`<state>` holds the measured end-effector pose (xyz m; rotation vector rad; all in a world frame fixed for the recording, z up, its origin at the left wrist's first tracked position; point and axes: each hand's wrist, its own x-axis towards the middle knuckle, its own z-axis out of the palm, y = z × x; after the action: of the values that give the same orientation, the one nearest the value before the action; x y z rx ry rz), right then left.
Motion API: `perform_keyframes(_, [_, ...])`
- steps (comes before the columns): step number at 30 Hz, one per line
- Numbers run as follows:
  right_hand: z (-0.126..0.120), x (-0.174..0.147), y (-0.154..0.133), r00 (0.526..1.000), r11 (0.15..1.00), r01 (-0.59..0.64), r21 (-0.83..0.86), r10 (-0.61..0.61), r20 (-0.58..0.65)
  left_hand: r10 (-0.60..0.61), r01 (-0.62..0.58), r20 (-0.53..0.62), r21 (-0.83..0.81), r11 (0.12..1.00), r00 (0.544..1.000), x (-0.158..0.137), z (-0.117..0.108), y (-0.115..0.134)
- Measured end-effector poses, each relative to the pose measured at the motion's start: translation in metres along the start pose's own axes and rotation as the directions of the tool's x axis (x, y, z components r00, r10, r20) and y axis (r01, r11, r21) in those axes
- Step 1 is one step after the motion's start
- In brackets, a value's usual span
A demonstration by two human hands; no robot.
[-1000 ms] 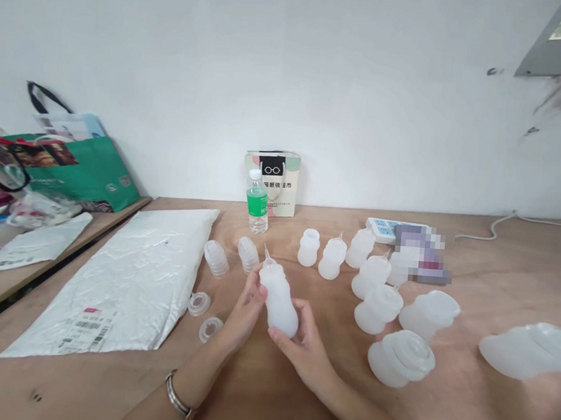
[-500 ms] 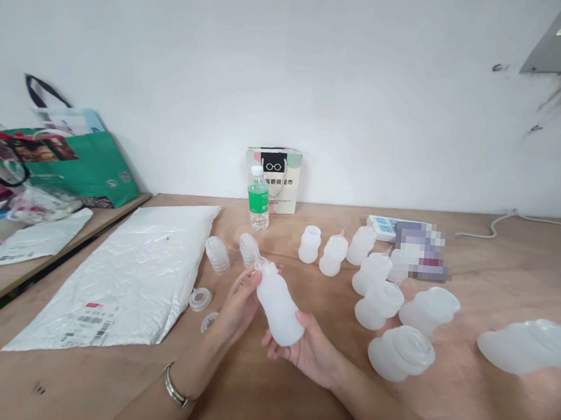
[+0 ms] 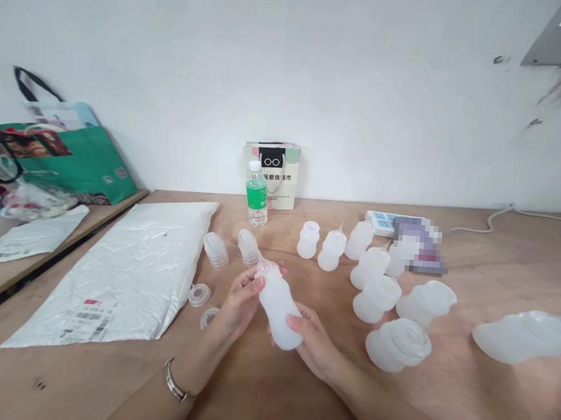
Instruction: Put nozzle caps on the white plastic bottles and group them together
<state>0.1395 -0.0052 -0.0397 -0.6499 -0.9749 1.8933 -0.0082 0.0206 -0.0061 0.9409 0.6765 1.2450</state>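
Axis (head view): I hold a translucent white, wavy plastic bottle (image 3: 277, 307) over the brown wooden table (image 3: 246, 401); slanted, nozzle up-left, base down-right.
Tilt change: leans further left than one second ago.
My left hand (image 3: 243, 303): fingers closed on its neck.
My right hand (image 3: 313, 342): gripping its lower body, thumb across.

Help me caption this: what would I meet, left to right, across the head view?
Green bag, white parcel, left hand, held bottle, right hand, frontmost table bottle, rightmost bottle.
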Motion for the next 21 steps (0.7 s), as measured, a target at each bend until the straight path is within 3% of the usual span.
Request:
perform_keyframes(8, [0.001,0.001,0.003,1.0,0.996,0.023,0.087,-0.024,0.01,0.001,-0.011,0.076,0.139,0.99,0.997,0.003,-0.004,0.006])
perform_keyframes(13, [-0.002,0.003,0.002,0.987,0.988,0.079,0.132,-0.059,-0.147,0.053,-0.072,0.057,0.41,0.909,0.997,0.012,0.002,0.028])
perform_keyframes(16, [-0.008,0.008,-0.001,0.947,0.979,0.144,0.144,-0.094,-0.306,0.161,-0.173,0.079,0.651,0.739,0.984,0.024,0.017,0.055])
perform_keyframes(19, [-0.014,0.012,-0.002,0.912,0.975,0.185,0.121,-0.125,-0.39,0.224,-0.242,0.153,0.857,0.455,0.963,0.046,0.032,0.076])
perform_keyframes(21, [-0.015,0.013,-0.001,0.903,0.976,0.195,0.096,-0.141,-0.405,0.188,-0.198,0.155,0.951,0.237,0.97,0.065,0.036,0.08])
